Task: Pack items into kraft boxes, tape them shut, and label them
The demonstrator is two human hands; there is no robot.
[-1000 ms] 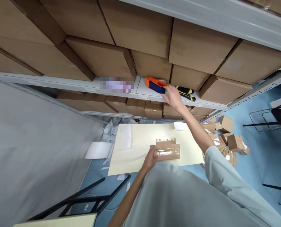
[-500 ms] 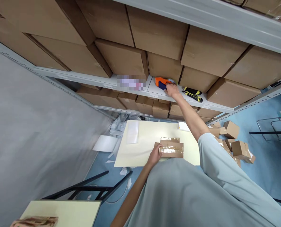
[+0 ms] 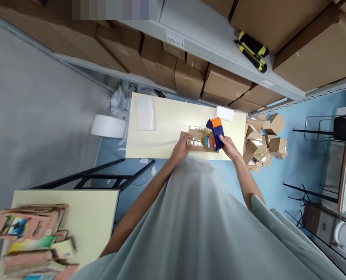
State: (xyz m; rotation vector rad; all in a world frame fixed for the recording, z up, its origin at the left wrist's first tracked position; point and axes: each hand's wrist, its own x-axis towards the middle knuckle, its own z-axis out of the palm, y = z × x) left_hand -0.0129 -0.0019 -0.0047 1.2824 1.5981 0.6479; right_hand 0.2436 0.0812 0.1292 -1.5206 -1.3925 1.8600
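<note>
My right hand (image 3: 229, 147) grips an orange and blue tape dispenser (image 3: 219, 136) fitted with a roll of clear tape. The dispenser hangs over the right part of a small cardboard box (image 3: 195, 143) near the table's front edge; whether it touches the box I cannot tell. Shiny tape strips run along the box. My left hand (image 3: 181, 148) is closed around the box's left end. A second taped box edge (image 3: 196, 128) shows just behind it. Both boxes are on the pale yellow table (image 3: 170, 116).
A white sheet (image 3: 145, 112) and a small white box (image 3: 224, 113) lie on the table. Above is a shelf with cartons (image 3: 189, 77) and utility knives (image 3: 251, 52). Boxes pile up on the floor at right (image 3: 260, 144). Another table (image 3: 94, 217) holds flattened packaging at lower left.
My right hand has brought the tape dispenser down from the shelf to the box on the table. The left hand still holds the box. My view has tilted downward.
</note>
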